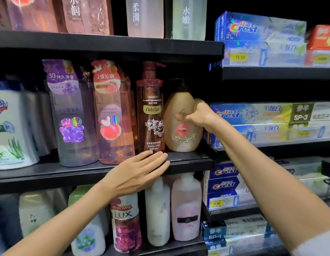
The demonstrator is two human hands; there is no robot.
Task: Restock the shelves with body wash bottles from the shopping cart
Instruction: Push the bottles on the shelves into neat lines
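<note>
My right hand [195, 115] is curled round the right shoulder of the tan body wash bottle [180, 126], thumb across its front, fingers wrapped behind where I cannot see them. The bottle stands upright at the right end of the middle shelf [188, 159], base on the board, black pump tucked under the shelf above. It sits just beside the tall maroon pump bottle [150, 108] on its left; whether the two touch I cannot tell. My left hand [140, 170] is flat, fingers straight and together, palm down, with the fingertips lying on the shelf's front lip below the maroon bottle, holding nothing. Shopping cart not in view. Judged stage: the bottle is seated and wants only squaring up and release. Risks from here: the bottle is rounded and narrows to a small foot, so a sideways tug as I let go could rock it into the maroon bottle, which is tall and slim and looks easy to topple into the pink bottle [114, 115] next along. The right edge of the bay is close by; a push that way could jam the bottle against the divider near the Crest boxes [251, 113]. Lifting could knock the pump on the shelf overhead. Left hand is low, placed to catch a forward tip.
</note>
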